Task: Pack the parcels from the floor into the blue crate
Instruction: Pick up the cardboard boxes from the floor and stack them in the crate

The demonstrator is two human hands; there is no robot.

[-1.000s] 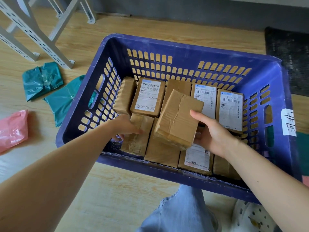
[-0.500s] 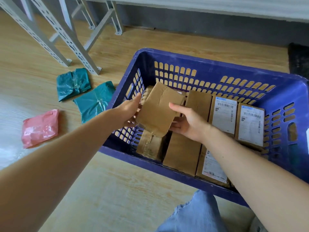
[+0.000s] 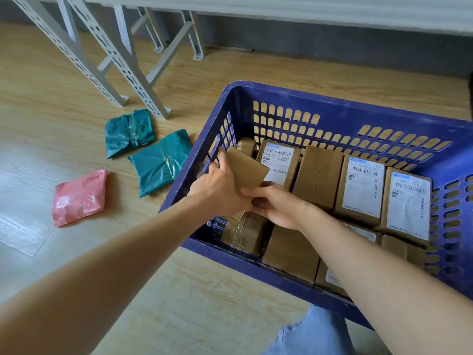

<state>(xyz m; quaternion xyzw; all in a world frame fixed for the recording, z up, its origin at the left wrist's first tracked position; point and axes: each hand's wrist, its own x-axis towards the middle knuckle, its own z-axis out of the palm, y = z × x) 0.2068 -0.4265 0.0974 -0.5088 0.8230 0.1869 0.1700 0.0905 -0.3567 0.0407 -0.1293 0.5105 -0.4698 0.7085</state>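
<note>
Centre frame: brown parcel point(image 3: 247, 172) held tilted over blue crate's point(image 3: 332, 105) left end | left hand point(image 3: 220, 190) grips its left edge | right hand point(image 3: 276, 206) pinches its lower corner | left of frame: green parcels point(image 3: 160, 162) and pink parcel point(image 3: 79, 197) lie on floor point(image 3: 51, 111)

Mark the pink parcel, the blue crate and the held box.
pink parcel point(image 3: 79, 197): head view, middle of the bag
blue crate point(image 3: 332, 105): head view, far rim
held box point(image 3: 247, 170): head view, brown top face
</note>
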